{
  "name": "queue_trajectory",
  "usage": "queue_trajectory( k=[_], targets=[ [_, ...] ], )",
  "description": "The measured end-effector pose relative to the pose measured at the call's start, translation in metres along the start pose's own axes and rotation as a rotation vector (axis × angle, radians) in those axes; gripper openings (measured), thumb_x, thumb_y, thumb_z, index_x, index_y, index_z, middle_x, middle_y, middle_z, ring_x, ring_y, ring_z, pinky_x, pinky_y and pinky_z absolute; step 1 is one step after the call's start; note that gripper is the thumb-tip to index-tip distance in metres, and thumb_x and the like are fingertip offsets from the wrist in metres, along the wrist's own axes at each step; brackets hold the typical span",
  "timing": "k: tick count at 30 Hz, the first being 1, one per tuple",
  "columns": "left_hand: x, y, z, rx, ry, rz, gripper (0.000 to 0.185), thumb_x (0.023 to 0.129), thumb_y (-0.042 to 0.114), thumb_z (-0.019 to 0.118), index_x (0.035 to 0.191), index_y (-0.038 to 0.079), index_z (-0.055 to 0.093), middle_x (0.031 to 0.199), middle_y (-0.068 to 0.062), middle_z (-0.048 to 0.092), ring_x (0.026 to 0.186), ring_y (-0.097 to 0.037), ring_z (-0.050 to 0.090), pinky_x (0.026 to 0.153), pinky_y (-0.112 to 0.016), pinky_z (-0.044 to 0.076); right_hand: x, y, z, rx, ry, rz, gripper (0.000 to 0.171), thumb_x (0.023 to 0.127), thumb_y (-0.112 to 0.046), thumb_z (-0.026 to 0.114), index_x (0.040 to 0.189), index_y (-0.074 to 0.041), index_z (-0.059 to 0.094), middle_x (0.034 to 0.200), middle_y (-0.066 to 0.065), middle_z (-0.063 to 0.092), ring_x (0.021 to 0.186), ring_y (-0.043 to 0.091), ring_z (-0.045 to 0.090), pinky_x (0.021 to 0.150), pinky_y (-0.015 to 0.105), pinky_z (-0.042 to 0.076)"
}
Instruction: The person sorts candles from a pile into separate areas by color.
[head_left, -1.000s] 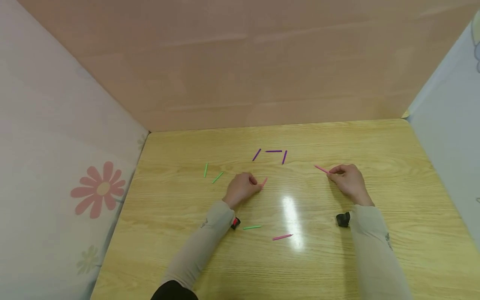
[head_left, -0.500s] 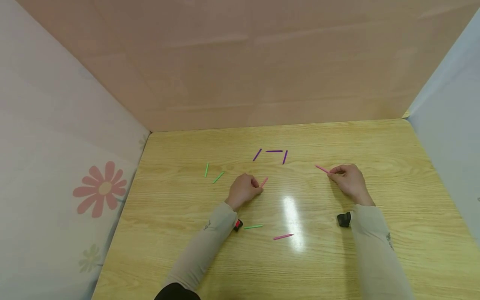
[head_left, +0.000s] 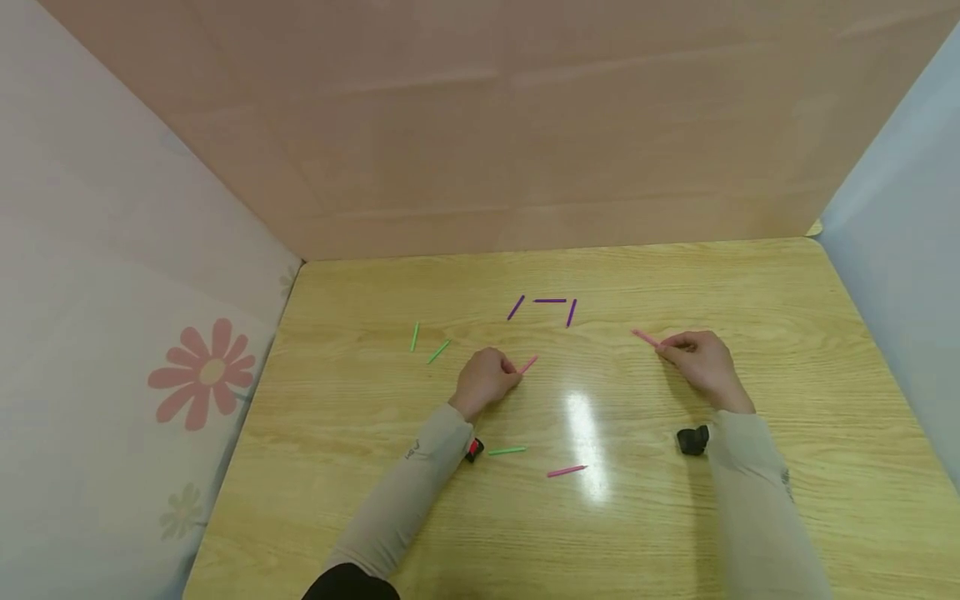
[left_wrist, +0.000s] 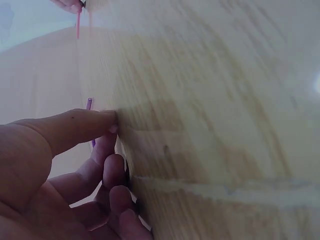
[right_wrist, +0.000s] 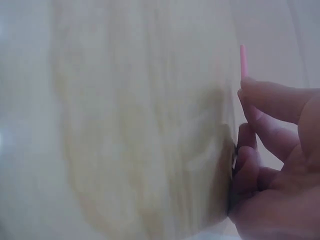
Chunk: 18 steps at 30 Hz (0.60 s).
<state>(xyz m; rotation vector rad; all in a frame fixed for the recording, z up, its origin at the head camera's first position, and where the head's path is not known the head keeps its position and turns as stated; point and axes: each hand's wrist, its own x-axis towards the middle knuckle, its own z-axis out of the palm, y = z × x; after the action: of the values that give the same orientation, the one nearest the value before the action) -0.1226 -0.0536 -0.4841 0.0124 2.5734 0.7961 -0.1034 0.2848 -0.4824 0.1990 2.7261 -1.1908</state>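
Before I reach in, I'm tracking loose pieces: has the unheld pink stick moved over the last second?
No: against the wooden tabletop's far edge, the unheld pink stick shows no clear shift in any direction.

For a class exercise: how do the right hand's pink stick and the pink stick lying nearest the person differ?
The held stick is pinched by the right hand; the loose stick lies on the table. The held stick is partly covered; the loose stick shows whole. In the head view, the held stick slopes down rightward, the loose stick up. Both are pink.
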Motion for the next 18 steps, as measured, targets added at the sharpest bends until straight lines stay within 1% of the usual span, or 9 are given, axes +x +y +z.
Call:
queue_trajectory(
  k=[2, 4, 6, 8, 10, 12, 15, 18],
  targets=[
    [-0.002, 0.0, -0.001, 0.007, 0.0, 0.004, 0.017, 0.087, 0.027, 0.071, 0.088, 0.01, 0.075, 0.092, -0.001, 0.069, 0.071, -0.013, 0.054, 0.058, -0.024, 0.042, -0.002, 0.002, -0.002, 0.069, -0.028, 0.059, 0.042, 0.097, -0.033, 0.057, 0.114, 0.004, 0.065, 0.115, 0.022, 0.061, 0.087, 0.02, 0.049, 0.067, 0.028, 0.04],
    [-0.003, 0.0, -0.001, 0.004, -0.002, 0.008, 0.018, 0.087, 0.027, 0.071, 0.088, 0.01, 0.075, 0.092, -0.002, 0.069, 0.071, -0.013, 0.054, 0.057, -0.024, 0.042, -0.004, 0.004, -0.003, 0.132, -0.041, 0.116, 0.047, 0.097, -0.038, 0.056, 0.12, 0.003, 0.062, 0.119, 0.014, 0.059, 0.095, 0.015, 0.047, 0.073, 0.025, 0.039],
    [-0.004, 0.0, 0.0, -0.006, -0.003, 0.01, 0.018, 0.087, 0.027, 0.071, 0.089, 0.009, 0.075, 0.092, -0.002, 0.069, 0.07, -0.013, 0.054, 0.056, -0.024, 0.042, -0.005, 0.006, -0.005, 0.184, -0.037, 0.148, 0.051, 0.096, -0.04, 0.056, 0.124, 0.003, 0.06, 0.115, 0.002, 0.059, 0.098, 0.01, 0.046, 0.075, 0.022, 0.038],
    [-0.004, 0.0, 0.0, -0.014, 0.0, 0.011, 0.018, 0.087, 0.027, 0.071, 0.089, 0.009, 0.075, 0.091, -0.002, 0.07, 0.069, -0.012, 0.054, 0.056, -0.024, 0.042, -0.007, 0.008, -0.006, 0.238, -0.032, 0.17, 0.054, 0.095, -0.042, 0.056, 0.126, 0.002, 0.058, 0.108, -0.009, 0.057, 0.094, 0.006, 0.044, 0.074, 0.021, 0.039],
    [-0.004, -0.001, 0.0, -0.018, 0.004, 0.011, 0.018, 0.088, 0.027, 0.07, 0.089, 0.01, 0.075, 0.092, -0.002, 0.07, 0.07, -0.012, 0.055, 0.056, -0.024, 0.042, -0.009, 0.009, -0.008, 0.279, -0.018, 0.177, 0.056, 0.095, -0.044, 0.057, 0.127, 0.002, 0.056, 0.099, -0.017, 0.055, 0.089, 0.005, 0.046, 0.071, 0.021, 0.041],
    [-0.004, -0.002, 0.0, -0.018, 0.005, 0.011, 0.018, 0.088, 0.027, 0.07, 0.089, 0.01, 0.075, 0.093, -0.002, 0.07, 0.071, -0.012, 0.055, 0.057, -0.024, 0.043, -0.013, 0.009, -0.01, 0.328, -0.003, 0.173, 0.053, 0.095, -0.042, 0.056, 0.126, 0.002, 0.056, 0.094, -0.02, 0.056, 0.085, 0.005, 0.048, 0.068, 0.02, 0.045],
    [-0.003, -0.003, 0.0, -0.03, 0.003, 0.011, 0.017, 0.087, 0.026, 0.07, 0.089, 0.01, 0.075, 0.095, -0.003, 0.07, 0.074, -0.013, 0.056, 0.06, -0.025, 0.043, -0.018, 0.008, -0.013, 0.379, 0.028, 0.16, 0.046, 0.096, -0.038, 0.056, 0.123, -0.001, 0.057, 0.091, -0.019, 0.059, 0.083, 0.003, 0.052, 0.066, 0.018, 0.048],
    [-0.003, -0.004, -0.001, -0.053, 0.001, 0.002, 0.016, 0.087, 0.025, 0.071, 0.088, 0.01, 0.075, 0.095, -0.003, 0.07, 0.076, -0.014, 0.057, 0.062, -0.026, 0.044, -0.024, 0.005, -0.014, 0.406, 0.07, 0.153, 0.038, 0.096, -0.037, 0.057, 0.119, -0.007, 0.06, 0.091, -0.017, 0.06, 0.08, 0.004, 0.053, 0.064, 0.018, 0.047]
  ],
)
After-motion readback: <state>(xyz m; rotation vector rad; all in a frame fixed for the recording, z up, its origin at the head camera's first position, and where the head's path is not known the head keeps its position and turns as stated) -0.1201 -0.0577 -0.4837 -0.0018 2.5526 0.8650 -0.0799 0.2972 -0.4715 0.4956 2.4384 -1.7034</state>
